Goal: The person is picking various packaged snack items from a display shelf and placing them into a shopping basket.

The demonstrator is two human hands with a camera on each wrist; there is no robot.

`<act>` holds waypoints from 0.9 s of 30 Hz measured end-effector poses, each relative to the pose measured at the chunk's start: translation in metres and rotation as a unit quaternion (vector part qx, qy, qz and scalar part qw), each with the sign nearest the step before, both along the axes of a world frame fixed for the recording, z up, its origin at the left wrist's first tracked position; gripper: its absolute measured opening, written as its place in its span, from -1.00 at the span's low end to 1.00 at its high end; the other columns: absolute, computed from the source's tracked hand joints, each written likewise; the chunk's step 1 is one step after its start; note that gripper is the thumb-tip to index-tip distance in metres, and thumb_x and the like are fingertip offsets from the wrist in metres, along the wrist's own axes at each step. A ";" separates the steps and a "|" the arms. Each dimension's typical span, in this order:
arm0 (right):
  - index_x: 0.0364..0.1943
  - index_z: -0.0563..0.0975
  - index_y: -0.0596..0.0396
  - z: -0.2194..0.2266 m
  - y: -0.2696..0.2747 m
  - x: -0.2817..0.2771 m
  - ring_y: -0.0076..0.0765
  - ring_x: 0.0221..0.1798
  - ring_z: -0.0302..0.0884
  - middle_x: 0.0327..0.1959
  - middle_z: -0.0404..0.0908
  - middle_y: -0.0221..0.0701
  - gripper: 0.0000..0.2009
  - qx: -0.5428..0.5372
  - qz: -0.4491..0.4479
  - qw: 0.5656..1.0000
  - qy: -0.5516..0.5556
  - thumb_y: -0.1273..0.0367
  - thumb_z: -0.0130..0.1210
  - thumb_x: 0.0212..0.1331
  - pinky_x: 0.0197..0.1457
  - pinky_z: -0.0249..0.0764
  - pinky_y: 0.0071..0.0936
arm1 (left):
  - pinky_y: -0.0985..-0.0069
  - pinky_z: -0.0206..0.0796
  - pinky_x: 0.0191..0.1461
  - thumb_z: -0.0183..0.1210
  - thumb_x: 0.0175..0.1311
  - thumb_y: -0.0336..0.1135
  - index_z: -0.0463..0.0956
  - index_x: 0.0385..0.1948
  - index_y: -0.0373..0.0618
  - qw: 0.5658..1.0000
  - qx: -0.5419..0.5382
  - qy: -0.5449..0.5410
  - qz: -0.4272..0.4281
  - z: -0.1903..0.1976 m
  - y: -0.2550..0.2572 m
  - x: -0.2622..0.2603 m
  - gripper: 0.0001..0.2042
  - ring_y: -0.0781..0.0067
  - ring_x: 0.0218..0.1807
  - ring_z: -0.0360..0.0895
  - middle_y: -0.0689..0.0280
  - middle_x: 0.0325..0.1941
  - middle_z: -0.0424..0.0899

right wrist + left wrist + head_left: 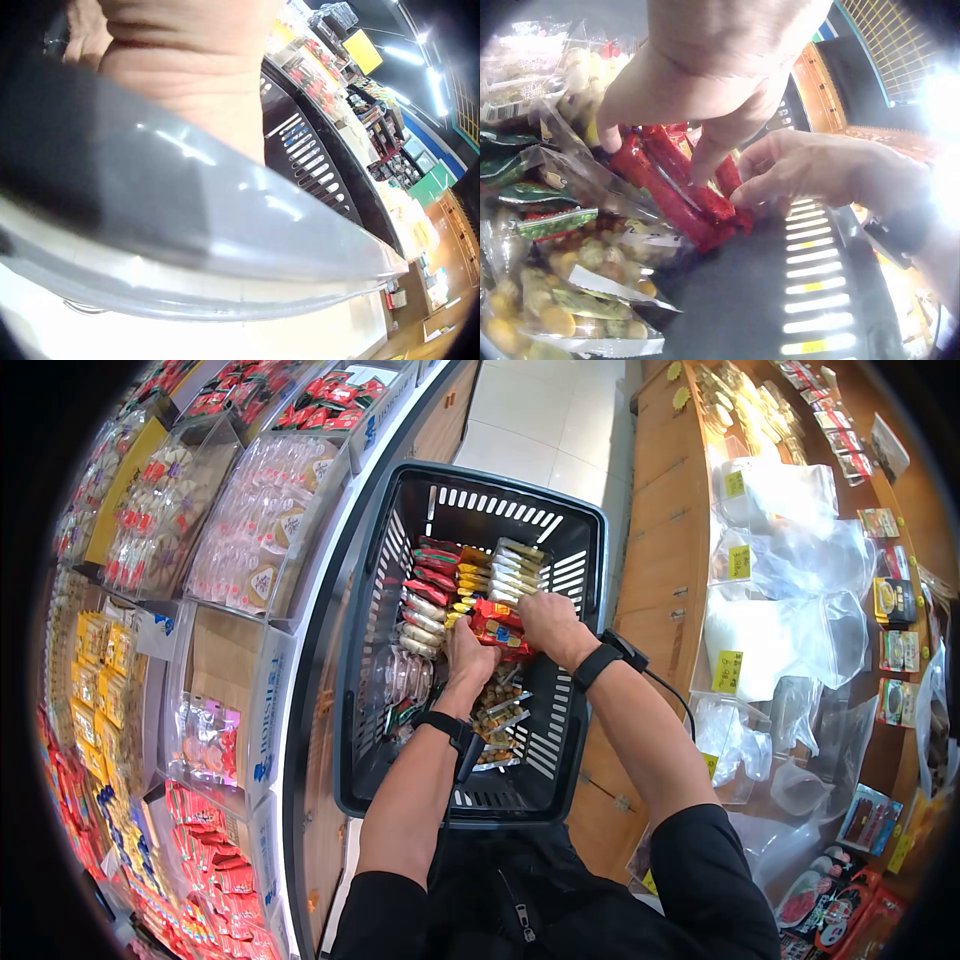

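Observation:
Red packets [500, 628] lie in a row inside a black shopping basket [350, 660]. My left hand [470, 660] grips them from the near left, thumb and fingers on either side in the left wrist view, where the red wrappers [660, 187] show closely. The right hand [552, 622] holds their right end; in the left wrist view its thumb and fingers [750, 180] pinch that end. Yellow packets and white-wrapped packets [515, 565] lie just beyond the hands. In the right wrist view the basket's rim [225, 217] hides the fingers of the right hand [195, 75].
Clear-wrapped packets [405, 678] lie at the basket's left, and more bagged items [500, 720] sit nearer the body. Shelf bins [240, 575] of wrapped goods stand on the left. A wooden cabinet [665, 540] with plastic bags stands on the right. Tiled floor [520, 420] shows ahead.

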State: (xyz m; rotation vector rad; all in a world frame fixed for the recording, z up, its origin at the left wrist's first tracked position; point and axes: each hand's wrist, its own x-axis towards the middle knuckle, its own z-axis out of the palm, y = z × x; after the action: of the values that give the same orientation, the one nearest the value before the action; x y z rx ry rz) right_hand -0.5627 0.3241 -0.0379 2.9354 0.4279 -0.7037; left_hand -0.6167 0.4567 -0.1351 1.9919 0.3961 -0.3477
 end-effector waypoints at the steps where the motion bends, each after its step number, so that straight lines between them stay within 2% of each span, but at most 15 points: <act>1: -0.33 0.63 0.13 0.004 -0.002 0.001 -0.03 -0.20 0.67 -0.34 0.67 -0.11 -0.80 0.010 -0.004 1.000 0.003 0.36 0.16 -0.05 -0.15 0.59 -0.20 | 0.22 0.21 0.27 0.37 -0.22 -0.40 0.31 0.10 -0.28 1.000 -0.003 0.004 -0.007 0.007 0.000 0.001 -0.31 -0.06 0.14 0.40 -0.05 0.02 0.48; 5: -0.34 0.63 0.17 0.002 -0.016 0.012 0.06 -0.19 0.63 -0.39 0.64 -0.05 -0.74 0.080 -0.054 0.995 0.009 0.33 0.17 -0.14 -0.07 0.56 -0.18 | 0.17 0.21 0.26 0.40 -0.26 -0.37 0.30 0.06 -0.30 0.998 0.047 -0.019 -0.020 0.007 -0.008 0.004 -0.30 -0.12 0.14 0.38 -0.05 0.01 0.47; 9: -0.39 0.59 0.23 0.032 -0.017 0.013 0.10 -0.26 0.61 -0.43 0.62 -0.02 -0.74 0.159 -0.102 0.982 -0.006 0.33 0.20 -0.16 -0.17 0.52 -0.16 | 0.19 0.22 0.26 0.47 -0.32 -0.31 0.30 0.07 -0.26 0.992 0.101 -0.057 -0.041 0.008 -0.010 -0.003 -0.23 -0.12 0.16 0.36 -0.05 0.05 0.44; 11: -0.42 0.56 0.26 0.046 -0.018 0.008 0.08 -0.32 0.61 -0.47 0.61 -0.02 -0.75 0.189 -0.118 0.975 -0.011 0.32 0.21 -0.14 -0.24 0.50 -0.18 | 0.19 0.21 0.28 0.48 -0.33 -0.29 0.30 0.08 -0.23 0.999 -0.031 -0.011 0.008 -0.034 -0.015 0.006 -0.22 -0.11 0.17 0.35 -0.03 0.08 0.44; 12: -0.42 0.56 0.26 0.053 -0.017 0.007 0.07 -0.32 0.61 -0.47 0.61 -0.02 -0.75 0.189 -0.123 0.974 -0.009 0.32 0.21 -0.14 -0.24 0.50 -0.19 | 0.19 0.20 0.29 0.49 -0.34 -0.28 0.30 0.08 -0.22 0.999 -0.031 -0.020 0.004 -0.034 -0.014 0.006 -0.21 -0.11 0.18 0.35 -0.01 0.08 0.44; 13: -0.43 0.56 0.26 0.059 -0.016 0.006 0.06 -0.33 0.61 -0.48 0.60 -0.02 -0.75 0.188 -0.128 0.974 -0.007 0.32 0.22 -0.13 -0.25 0.50 -0.20 | 0.19 0.20 0.29 0.50 -0.35 -0.28 0.30 0.08 -0.21 0.999 -0.032 -0.029 0.001 -0.018 -0.011 0.008 -0.21 -0.10 0.18 0.35 0.00 0.09 0.44; 15: -0.44 0.55 0.26 0.068 -0.017 0.004 0.08 -0.32 0.61 -0.48 0.60 -0.02 -0.75 0.203 -0.143 0.969 -0.011 0.33 0.22 -0.13 -0.25 0.50 -0.20 | 0.17 0.19 0.31 0.51 -0.37 -0.28 0.31 0.08 -0.20 0.987 0.094 -0.110 -0.064 0.021 -0.002 0.003 -0.20 -0.08 0.20 0.34 0.02 0.10 0.45; 18: -0.44 0.54 0.27 0.069 -0.016 -0.002 0.11 -0.29 0.61 -0.47 0.61 0.00 -0.75 0.207 -0.141 0.967 -0.042 0.33 0.22 -0.13 -0.22 0.50 -0.17 | 0.23 0.20 0.31 0.49 -0.37 -0.35 0.32 0.07 -0.21 0.996 0.035 -0.031 -0.073 0.038 0.003 0.011 -0.22 -0.06 0.19 0.37 0.04 0.07 0.47; 19: -0.44 0.54 0.28 0.069 -0.015 -0.004 0.12 -0.28 0.60 -0.46 0.61 0.00 -0.75 0.205 -0.137 0.967 -0.057 0.34 0.21 -0.13 -0.20 0.50 -0.16 | 0.26 0.22 0.29 0.47 -0.35 -0.38 0.33 0.07 -0.22 0.998 -0.019 -0.032 -0.050 0.009 0.000 0.014 -0.24 -0.04 0.17 0.39 0.04 0.07 0.48; 20: -0.43 0.53 0.28 0.065 -0.015 -0.004 0.13 -0.27 0.60 -0.45 0.61 0.02 -0.75 0.190 -0.121 0.973 -0.057 0.34 0.21 -0.13 -0.18 0.50 -0.14 | 0.29 0.23 0.28 0.45 -0.33 -0.41 0.33 0.08 -0.24 0.996 -0.074 -0.034 -0.026 -0.045 -0.005 0.018 -0.26 -0.01 0.16 0.42 0.04 0.06 0.49; 22: -0.43 0.53 0.29 0.050 -0.012 -0.006 0.16 -0.24 0.59 -0.42 0.60 0.04 -0.75 0.159 -0.090 0.982 -0.056 0.34 0.20 -0.13 -0.14 0.51 -0.12 | 0.37 0.28 0.21 0.35 -0.25 -0.54 0.29 0.12 -0.25 0.989 -0.140 -0.025 0.029 -0.042 -0.005 0.018 -0.28 0.13 0.11 0.45 0.09 0.07 0.49; 24: -0.41 0.53 0.28 0.041 -0.009 -0.007 0.17 -0.22 0.59 -0.40 0.60 0.06 -0.75 0.156 -0.086 0.983 -0.041 0.35 0.20 -0.13 -0.11 0.51 -0.11 | 0.48 0.35 0.09 0.21 -0.13 -0.71 0.19 0.22 -0.24 0.982 -0.162 -0.001 0.093 -0.034 -0.001 0.008 -0.28 0.37 0.04 0.47 0.18 0.10 0.48; 27: -0.38 0.54 0.27 0.034 -0.003 -0.012 0.16 -0.22 0.60 -0.38 0.61 0.06 -0.75 0.152 -0.077 0.985 -0.021 0.37 0.18 -0.15 -0.09 0.53 -0.11 | 0.51 0.39 -0.03 0.16 -0.16 -0.78 0.24 0.21 -0.23 0.961 -0.237 0.010 0.143 -0.035 0.000 0.011 -0.28 0.45 -0.07 0.52 0.26 -0.05 0.56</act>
State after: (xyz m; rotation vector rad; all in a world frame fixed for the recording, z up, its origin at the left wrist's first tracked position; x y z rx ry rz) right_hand -0.5747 0.3211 -0.0042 3.2940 0.3327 -0.6425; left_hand -0.6055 0.4569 -0.1701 1.4403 0.5497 -0.2499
